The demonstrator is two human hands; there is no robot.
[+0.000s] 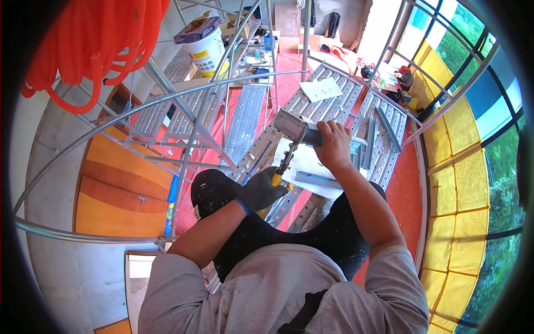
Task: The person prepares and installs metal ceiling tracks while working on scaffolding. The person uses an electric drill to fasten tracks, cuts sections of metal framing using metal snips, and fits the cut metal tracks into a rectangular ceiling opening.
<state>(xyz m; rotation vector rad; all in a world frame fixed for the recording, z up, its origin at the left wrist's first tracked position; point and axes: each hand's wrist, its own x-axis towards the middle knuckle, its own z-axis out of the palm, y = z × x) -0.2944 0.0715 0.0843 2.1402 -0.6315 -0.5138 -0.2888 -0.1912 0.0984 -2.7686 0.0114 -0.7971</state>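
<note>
My left hand (pixel 261 189), in a dark work glove, is closed around the yellow-ended handles of metal snips (pixel 286 161). Their jaws reach up to the edge of a short grey metal channel (pixel 290 123). My bare right hand (pixel 335 146) is wrapped around the channel's right end and holds it up above the scaffold planks. Below it lies a white sheet (pixel 306 158), with a loose metal strip (pixel 318 179) across its near part. Whether the blades have bitten into the metal cannot be made out.
Perforated scaffold planks (pixel 328 75) carry a white board piece (pixel 321 89) and more metal channels (pixel 387 129). Scaffold tubes (pixel 183 106) cross on the left. A coiled orange hose (pixel 94 44) hangs upper left. A white bucket (pixel 207 53) stands beyond. Far right, a person (pixel 405 78) sits low.
</note>
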